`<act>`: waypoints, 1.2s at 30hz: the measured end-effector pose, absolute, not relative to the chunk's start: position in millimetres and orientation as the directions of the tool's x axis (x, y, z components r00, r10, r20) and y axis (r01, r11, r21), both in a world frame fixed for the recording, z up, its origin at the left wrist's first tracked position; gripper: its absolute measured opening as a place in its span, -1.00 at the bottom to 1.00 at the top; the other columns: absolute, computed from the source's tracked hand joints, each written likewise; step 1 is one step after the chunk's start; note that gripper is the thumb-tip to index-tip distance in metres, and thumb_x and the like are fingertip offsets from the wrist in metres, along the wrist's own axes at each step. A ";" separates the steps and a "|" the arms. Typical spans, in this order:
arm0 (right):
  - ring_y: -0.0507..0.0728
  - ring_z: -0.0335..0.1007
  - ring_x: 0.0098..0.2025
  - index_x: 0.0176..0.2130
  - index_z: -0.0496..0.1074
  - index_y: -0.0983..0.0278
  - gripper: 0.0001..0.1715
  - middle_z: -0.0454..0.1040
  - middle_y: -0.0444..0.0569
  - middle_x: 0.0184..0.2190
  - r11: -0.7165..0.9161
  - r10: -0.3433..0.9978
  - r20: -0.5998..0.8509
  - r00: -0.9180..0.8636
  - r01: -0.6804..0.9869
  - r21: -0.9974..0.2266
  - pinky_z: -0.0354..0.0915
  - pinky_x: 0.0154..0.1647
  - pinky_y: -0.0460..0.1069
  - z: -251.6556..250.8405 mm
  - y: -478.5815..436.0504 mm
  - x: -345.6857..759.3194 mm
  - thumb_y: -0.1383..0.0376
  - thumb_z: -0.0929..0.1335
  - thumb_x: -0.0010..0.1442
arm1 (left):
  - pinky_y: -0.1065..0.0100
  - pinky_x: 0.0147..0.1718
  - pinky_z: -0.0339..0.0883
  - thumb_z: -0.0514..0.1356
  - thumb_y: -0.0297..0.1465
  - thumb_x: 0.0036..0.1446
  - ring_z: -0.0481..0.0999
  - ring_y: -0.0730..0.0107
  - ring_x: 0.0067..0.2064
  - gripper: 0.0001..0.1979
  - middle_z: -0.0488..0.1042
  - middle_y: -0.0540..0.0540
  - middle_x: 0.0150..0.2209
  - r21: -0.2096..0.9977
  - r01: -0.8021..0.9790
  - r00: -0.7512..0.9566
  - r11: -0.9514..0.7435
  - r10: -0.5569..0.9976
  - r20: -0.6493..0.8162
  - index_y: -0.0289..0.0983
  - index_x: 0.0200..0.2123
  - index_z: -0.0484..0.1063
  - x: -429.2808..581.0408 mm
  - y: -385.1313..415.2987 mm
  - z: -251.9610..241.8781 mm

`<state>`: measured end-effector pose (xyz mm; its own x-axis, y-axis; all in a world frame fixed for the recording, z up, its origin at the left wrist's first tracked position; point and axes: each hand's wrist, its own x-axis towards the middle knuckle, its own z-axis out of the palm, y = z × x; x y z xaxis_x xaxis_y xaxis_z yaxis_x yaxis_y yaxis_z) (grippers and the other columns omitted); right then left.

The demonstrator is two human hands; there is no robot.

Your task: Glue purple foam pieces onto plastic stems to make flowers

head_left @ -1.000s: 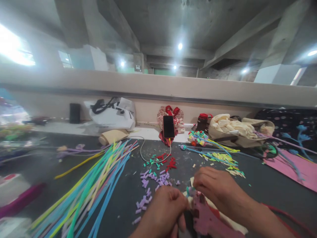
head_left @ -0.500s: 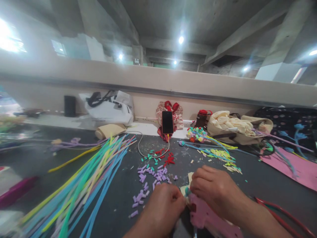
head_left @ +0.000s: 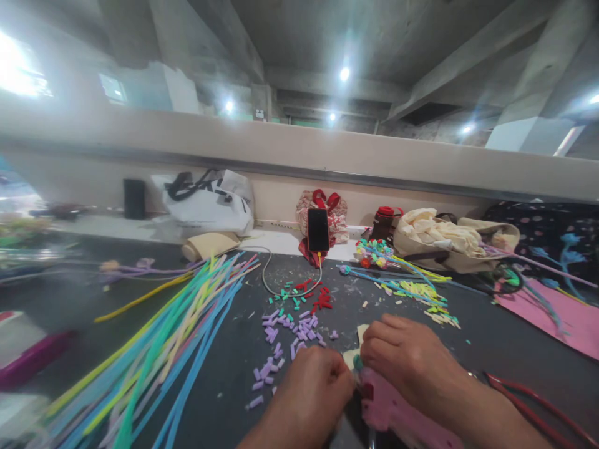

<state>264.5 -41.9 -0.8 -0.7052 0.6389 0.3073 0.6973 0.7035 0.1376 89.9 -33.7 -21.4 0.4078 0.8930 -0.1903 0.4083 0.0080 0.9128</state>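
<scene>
My left hand (head_left: 319, 383) is closed in a pinch just left of a pink glue gun (head_left: 386, 402); what its fingertips hold is hidden. Over the top of the gun, my right hand (head_left: 407, 352) has its fingers bent together on a small teal fuzzy piece (head_left: 358, 362), which is mostly covered. The fingertips of both hands nearly meet there. A pale cream scrap (head_left: 362, 332) lies partly under the right fingers. Cut purple pieces (head_left: 304, 327) are scattered beyond my left hand.
Long coloured pipe cleaners (head_left: 161, 337) spread across the left. Red-handled pliers (head_left: 528, 396) lie at the right, near a pink sheet (head_left: 547, 312). Yellow cut pieces (head_left: 418, 291) sit further back. A phone (head_left: 318, 229) on a cable leans against a patterned bag (head_left: 337, 224).
Both hands stay together at the glue gun with almost the same grip. The whole view has shifted very slightly.
</scene>
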 end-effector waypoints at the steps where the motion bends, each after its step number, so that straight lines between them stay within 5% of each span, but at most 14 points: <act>1: 0.05 0.13 -0.47 -0.49 0.30 0.27 -0.72 0.36 -0.11 -0.50 0.703 0.640 0.309 -0.703 0.699 0.135 0.01 -0.46 -0.03 -1.1 -41.9 264.3 0.46 0.16 0.19 | 0.51 -0.68 -0.10 0.08 -0.42 -0.16 0.17 0.52 -0.72 -0.78 0.21 0.09 -0.88 0.907 0.422 0.403 -0.003 0.896 -0.185 -0.25 -0.78 0.32 90.0 -33.8 -21.4; 24: 0.05 0.18 -0.48 -0.48 0.30 0.24 -0.73 0.39 -0.12 -0.50 0.700 0.641 0.317 -0.699 0.702 0.131 0.03 -0.44 -0.04 -1.7 -43.4 263.7 0.45 0.17 0.19 | 0.49 -0.62 -0.04 0.03 -0.44 -0.13 0.23 0.50 -0.66 -0.78 0.25 0.08 -0.83 0.817 0.566 0.412 -0.109 0.896 -0.166 -0.27 -0.73 0.33 90.0 -33.7 -16.3; 30: 0.07 0.34 -0.27 -0.12 0.31 0.27 -0.77 0.45 -0.02 -0.27 0.705 0.587 0.576 -0.569 0.709 -0.019 0.22 -0.28 -0.06 16.0 -48.6 273.6 0.40 0.20 0.20 | 0.51 -0.68 -0.07 0.05 -0.42 -0.12 0.22 0.53 -0.70 -0.79 0.26 0.08 -0.83 0.884 0.462 0.397 -0.075 0.909 -0.131 -0.26 -0.72 0.32 88.7 -30.9 -23.6; 36: 0.05 0.36 -0.16 -0.11 0.33 0.23 -0.75 0.46 -0.05 -0.22 0.619 0.677 0.654 -0.337 0.741 -0.259 0.27 -0.23 -0.12 17.7 -44.4 281.7 0.37 0.20 0.20 | 0.55 -0.76 -0.07 0.09 -0.32 -0.08 0.18 0.58 -0.77 -0.79 0.28 0.08 -0.79 0.966 0.258 0.353 -0.031 0.933 -0.064 -0.26 -0.66 0.30 88.0 -27.1 -28.0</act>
<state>281.7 -44.4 17.7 -0.3371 0.6773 0.6539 0.7415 0.6190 -0.2589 88.0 -27.1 -28.0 0.3533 0.9333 -0.0644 0.2580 -0.0310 0.9657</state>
